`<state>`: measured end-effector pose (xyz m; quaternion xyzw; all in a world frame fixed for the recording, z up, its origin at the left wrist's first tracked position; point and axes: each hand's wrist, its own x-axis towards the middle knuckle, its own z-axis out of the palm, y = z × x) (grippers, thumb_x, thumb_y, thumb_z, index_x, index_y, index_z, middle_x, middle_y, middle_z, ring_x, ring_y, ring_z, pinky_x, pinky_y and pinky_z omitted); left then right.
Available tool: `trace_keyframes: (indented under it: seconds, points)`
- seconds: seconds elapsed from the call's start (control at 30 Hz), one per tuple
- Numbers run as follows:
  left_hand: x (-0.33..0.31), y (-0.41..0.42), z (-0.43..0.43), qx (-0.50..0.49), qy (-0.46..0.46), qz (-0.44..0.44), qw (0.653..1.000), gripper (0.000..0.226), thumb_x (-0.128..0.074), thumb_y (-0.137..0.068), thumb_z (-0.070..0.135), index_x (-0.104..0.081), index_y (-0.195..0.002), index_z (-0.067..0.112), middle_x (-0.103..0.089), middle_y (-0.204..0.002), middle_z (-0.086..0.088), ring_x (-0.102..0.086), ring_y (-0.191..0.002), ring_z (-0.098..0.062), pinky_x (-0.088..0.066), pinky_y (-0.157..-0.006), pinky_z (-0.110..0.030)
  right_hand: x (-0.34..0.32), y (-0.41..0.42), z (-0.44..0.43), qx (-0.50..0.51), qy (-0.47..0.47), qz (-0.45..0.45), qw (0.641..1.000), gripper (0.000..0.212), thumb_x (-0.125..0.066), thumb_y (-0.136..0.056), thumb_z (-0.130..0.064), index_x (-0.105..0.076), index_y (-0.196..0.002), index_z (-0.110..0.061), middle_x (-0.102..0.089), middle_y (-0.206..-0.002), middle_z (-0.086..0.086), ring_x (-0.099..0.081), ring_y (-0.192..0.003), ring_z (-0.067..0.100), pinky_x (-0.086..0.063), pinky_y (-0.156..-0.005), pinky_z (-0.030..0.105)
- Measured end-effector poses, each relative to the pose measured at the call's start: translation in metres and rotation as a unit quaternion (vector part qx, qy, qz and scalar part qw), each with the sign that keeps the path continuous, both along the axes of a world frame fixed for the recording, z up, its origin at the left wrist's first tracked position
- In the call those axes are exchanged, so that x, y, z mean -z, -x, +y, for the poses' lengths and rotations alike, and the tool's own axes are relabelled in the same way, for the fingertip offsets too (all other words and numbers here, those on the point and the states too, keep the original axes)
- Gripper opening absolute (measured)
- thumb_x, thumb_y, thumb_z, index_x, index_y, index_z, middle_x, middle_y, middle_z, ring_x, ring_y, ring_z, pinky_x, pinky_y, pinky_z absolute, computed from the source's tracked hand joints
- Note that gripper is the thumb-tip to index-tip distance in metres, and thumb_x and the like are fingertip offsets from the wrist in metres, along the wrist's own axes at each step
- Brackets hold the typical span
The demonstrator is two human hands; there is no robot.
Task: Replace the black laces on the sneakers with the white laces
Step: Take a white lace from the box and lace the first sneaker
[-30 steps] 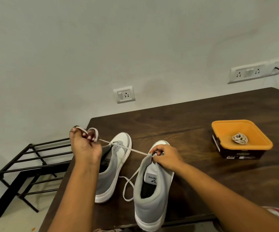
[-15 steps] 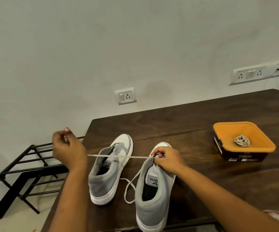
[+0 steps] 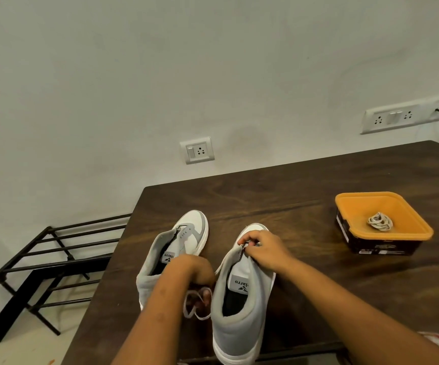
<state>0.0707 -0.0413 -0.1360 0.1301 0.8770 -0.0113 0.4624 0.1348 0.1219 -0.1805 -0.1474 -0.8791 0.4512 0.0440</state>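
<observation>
Two grey-and-white sneakers stand on the dark wooden table (image 3: 305, 185), toes pointing away. The left sneaker (image 3: 186, 233) has no lace in its eyelets. My right hand (image 3: 264, 250) pinches the eyelet edge near the tongue of the right sneaker (image 3: 242, 309). My left hand (image 3: 196, 272) is down between the two shoes, fingers curled round a loop of the white lace (image 3: 194, 308), which hangs beside the right shoe. A second coiled white lace (image 3: 380, 221) lies in the orange lid. No black lace is in view.
An orange lid (image 3: 358, 206) sits upturned on a dark box (image 3: 381, 247) at the right of the table. A black metal rack (image 3: 55, 256) stands on the floor left of the table. Wall sockets (image 3: 198, 151) are behind.
My left hand, which had pulled the lace taut far out to the left, has come back in and down between the shoes; the lace now hangs slack. My right hand stays on the right sneaker.
</observation>
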Motion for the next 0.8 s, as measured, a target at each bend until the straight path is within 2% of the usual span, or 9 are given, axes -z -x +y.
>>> trace_keyframes:
  seconds: [0.07,0.13,0.2,0.33,0.4,0.47,0.57,0.7,0.8]
  points:
    - [0.002,-0.003,0.009,0.042,0.009,0.074,0.996,0.021,-0.045,-0.093,0.016,-0.063,-0.095,0.006,-0.065,-0.076,-0.007,-0.060,-0.066,-0.021,-0.050,-0.067,-0.029,-0.003,0.001,0.003,-0.005,0.022,-0.008,1.000,0.033,-0.046,-0.089,-0.006,-0.069,-0.092,-0.029,-0.062,-0.088,-0.011,-0.057,-0.086,0.007,-0.043,-0.070,0.017]
    - [0.009,-0.005,0.018,0.083,0.004,0.173,0.981,0.024,-0.048,-0.090,0.011,-0.062,-0.108,0.006,-0.065,-0.104,-0.010,-0.062,-0.093,-0.026,-0.048,-0.078,-0.032,-0.008,-0.001,0.007,0.014,0.057,-0.004,0.998,0.032,-0.044,-0.093,-0.004,-0.067,-0.094,-0.026,-0.056,-0.084,-0.013,-0.050,-0.075,0.002,-0.036,-0.059,0.013]
    - [0.014,-0.008,0.024,0.097,-0.011,0.257,0.961,0.028,-0.048,-0.090,0.010,-0.059,-0.116,0.008,-0.061,-0.120,-0.010,-0.058,-0.109,-0.027,-0.043,-0.079,-0.032,-0.016,-0.006,0.013,0.042,0.099,0.002,0.994,0.031,-0.042,-0.093,-0.001,-0.066,-0.093,-0.021,-0.053,-0.082,-0.012,-0.046,-0.071,0.002,-0.035,-0.057,0.015]
    - [0.017,-0.009,0.033,0.103,-0.086,0.399,0.907,0.025,-0.042,-0.095,0.020,-0.055,-0.116,0.012,-0.061,-0.117,-0.010,-0.058,-0.107,-0.028,-0.045,-0.077,-0.034,-0.042,-0.029,0.029,0.049,0.102,-0.017,0.993,0.026,-0.046,-0.094,-0.005,-0.067,-0.097,-0.020,-0.057,-0.086,-0.008,-0.050,-0.074,0.005,-0.041,-0.059,0.019]
    - [0.018,-0.007,0.035,0.096,-0.153,0.438,0.881,0.025,-0.044,-0.096,0.028,-0.046,-0.118,0.014,-0.061,-0.113,-0.010,-0.057,-0.106,-0.028,-0.043,-0.073,-0.036,-0.053,-0.041,0.038,0.033,0.092,-0.032,0.995,0.024,-0.047,-0.096,-0.010,-0.067,-0.099,-0.023,-0.059,-0.089,-0.007,-0.052,-0.080,0.006,-0.043,-0.060,0.020]
    - [0.019,-0.002,0.037,0.092,-0.191,0.400,0.892,0.031,-0.047,-0.095,0.032,-0.043,-0.122,0.018,-0.054,-0.118,-0.008,-0.049,-0.113,-0.028,-0.041,-0.079,-0.037,-0.062,-0.050,0.045,0.026,0.095,-0.042,0.994,0.023,-0.047,-0.097,-0.013,-0.066,-0.100,-0.025,-0.061,-0.091,-0.005,-0.054,-0.084,0.009,-0.045,-0.060,0.021]
    - [0.021,0.006,0.035,0.113,-0.169,0.319,0.926,0.030,-0.043,-0.097,0.033,-0.056,-0.118,0.016,-0.048,-0.123,-0.012,-0.044,-0.117,-0.028,-0.039,-0.098,-0.039,-0.062,-0.051,0.046,0.011,0.078,-0.075,0.994,0.022,-0.047,-0.097,-0.013,-0.065,-0.104,-0.022,-0.060,-0.091,-0.004,-0.054,-0.082,0.011,-0.045,-0.058,0.020]
    - [0.021,0.005,0.030,-0.009,-0.318,0.215,0.923,0.027,-0.042,-0.099,0.026,-0.063,-0.097,0.010,-0.063,-0.110,-0.013,-0.057,-0.098,-0.026,-0.042,-0.083,-0.032,-0.047,-0.042,0.029,-0.060,0.021,-0.158,0.985,0.028,-0.050,-0.095,-0.016,-0.061,-0.121,-0.019,-0.062,-0.112,0.010,-0.053,-0.081,0.014,-0.045,-0.060,0.025]
    - [0.017,0.003,0.034,-0.057,-0.348,0.234,0.906,0.036,-0.037,-0.101,0.030,-0.061,-0.089,0.006,-0.065,-0.102,-0.021,-0.059,-0.097,-0.033,-0.042,-0.078,-0.033,-0.034,-0.034,0.018,-0.077,-0.049,-0.165,0.982,0.034,-0.056,-0.092,-0.024,-0.057,-0.127,-0.022,-0.058,-0.123,0.006,-0.058,-0.099,0.018,-0.044,-0.072,0.024]
